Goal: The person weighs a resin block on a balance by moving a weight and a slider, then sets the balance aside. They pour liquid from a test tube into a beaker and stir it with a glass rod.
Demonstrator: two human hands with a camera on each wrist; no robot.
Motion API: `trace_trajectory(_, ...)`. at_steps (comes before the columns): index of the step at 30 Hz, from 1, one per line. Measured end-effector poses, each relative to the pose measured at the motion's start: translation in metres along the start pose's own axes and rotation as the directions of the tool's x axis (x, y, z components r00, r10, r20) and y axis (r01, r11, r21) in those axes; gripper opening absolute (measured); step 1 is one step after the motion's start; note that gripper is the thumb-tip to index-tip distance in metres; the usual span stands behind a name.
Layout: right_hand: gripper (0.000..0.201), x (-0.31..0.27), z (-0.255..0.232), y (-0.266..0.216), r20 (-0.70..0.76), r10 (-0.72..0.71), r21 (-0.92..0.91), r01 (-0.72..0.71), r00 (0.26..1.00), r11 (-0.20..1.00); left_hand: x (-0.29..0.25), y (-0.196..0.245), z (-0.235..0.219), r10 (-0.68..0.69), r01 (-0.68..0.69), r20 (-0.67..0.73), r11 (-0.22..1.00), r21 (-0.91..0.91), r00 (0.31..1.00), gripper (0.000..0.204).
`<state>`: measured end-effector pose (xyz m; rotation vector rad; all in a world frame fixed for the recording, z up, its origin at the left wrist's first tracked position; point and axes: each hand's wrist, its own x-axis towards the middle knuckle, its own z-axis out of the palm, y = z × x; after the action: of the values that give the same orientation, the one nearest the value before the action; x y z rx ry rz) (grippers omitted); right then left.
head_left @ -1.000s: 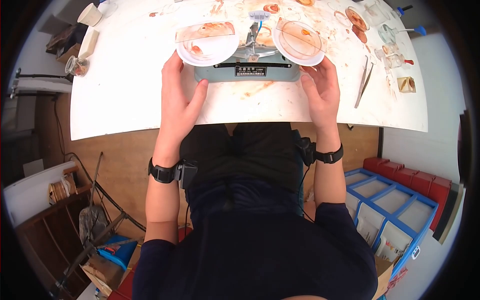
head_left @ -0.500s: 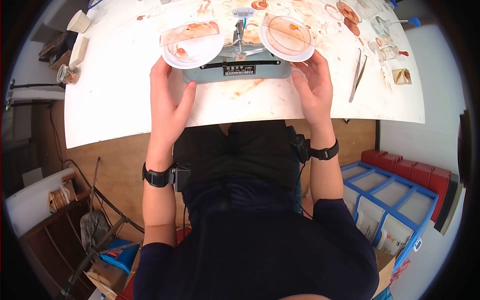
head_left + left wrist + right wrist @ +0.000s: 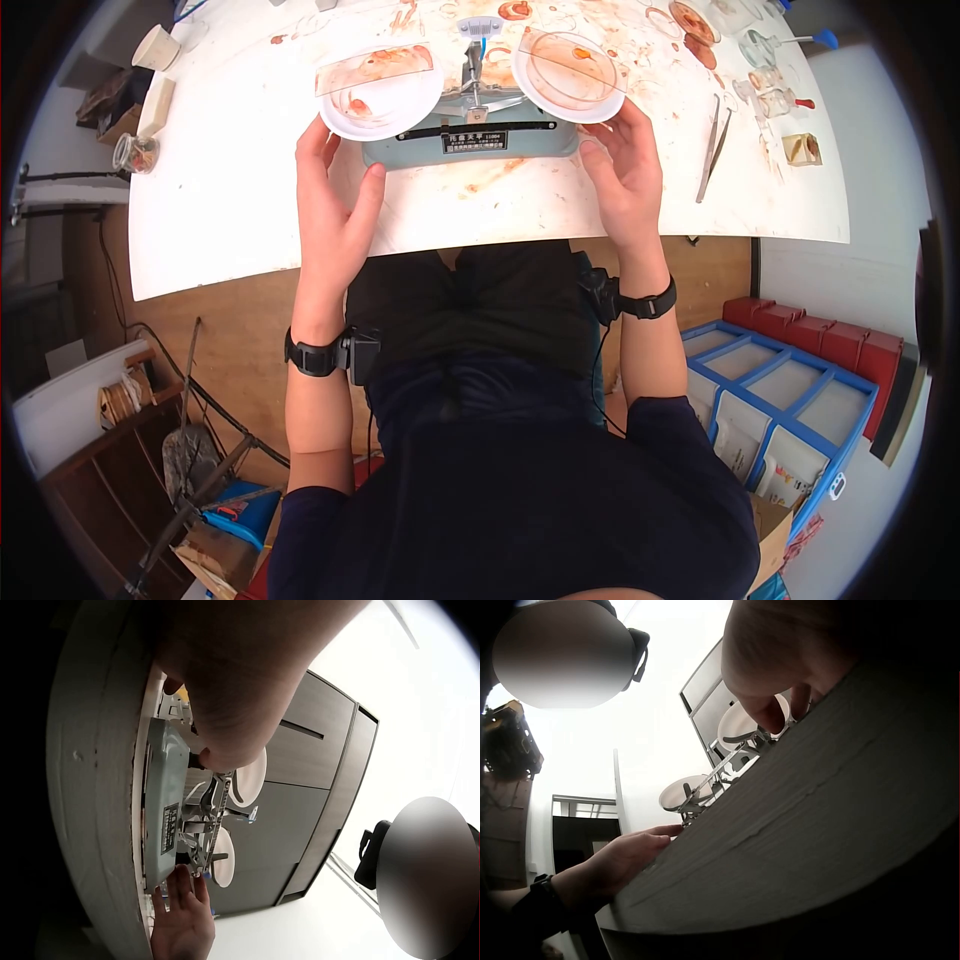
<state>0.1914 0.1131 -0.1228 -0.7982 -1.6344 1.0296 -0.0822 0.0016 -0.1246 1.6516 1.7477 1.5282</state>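
A blue-grey balance scale (image 3: 480,146) stands near the table's front edge, also seen in the left wrist view (image 3: 166,802). Its white left pan (image 3: 385,118) and right pan (image 3: 560,104) each bear a clear, red-stained plate. My left hand (image 3: 332,215) is at the scale's left end, fingers partly under the left pan, thumb apart. At the other end, my right hand (image 3: 630,185) has its fingers beside and partly under the right pan, thumb near the base. Whether the hidden fingertips touch the base cannot be told.
Tweezers (image 3: 714,150) lie right of the scale, near a small yellowish block (image 3: 803,150). Glassware and a stained dish (image 3: 694,22) are at the back right. A jar (image 3: 135,152), a white block (image 3: 155,106) and a cup (image 3: 157,48) stand at the left edge. Reddish stains mark the tabletop.
In the head view, the scale, both hands and the table have shifted left together, mostly in the first half second. The hands keep nearly the same pose around the scale.
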Motion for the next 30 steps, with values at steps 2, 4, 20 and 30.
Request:
trace_trajectory(2, 0.056, -0.0002, 0.0002, -0.001, -0.002, 0.007, -0.002, -0.007, 1.0, 1.0, -0.0003, 0.0001, 0.0004, 0.007, -0.007, -0.003, 1.0, 0.004, 1.0, 0.062)
trace_trajectory(4, 0.056, -0.0004, 0.0003, -0.0012, -0.005, 0.013, 0.001, -0.013, 1.0, 1.0, -0.0004, 0.0006, 0.0004, 0.007, -0.007, -0.003, 1.0, 0.007, 1.0, 0.062)
trace_trajectory(20, 0.056, -0.0006, 0.0003, -0.0012, -0.003, 0.019, -0.006, -0.019, 1.0, 1.0, -0.0002, 0.001, 0.0003, 0.006, -0.006, 0.0, 1.0, 0.028, 1.0, 0.063)
trace_trajectory(30, 0.055, -0.0007, -0.0001, 0.0006, -0.005, 0.022, -0.003, -0.022, 1.0, 1.0, -0.0006, 0.0009, 0.001, -0.007, 0.007, -0.003, 1.0, 0.016, 1.0, 0.063)
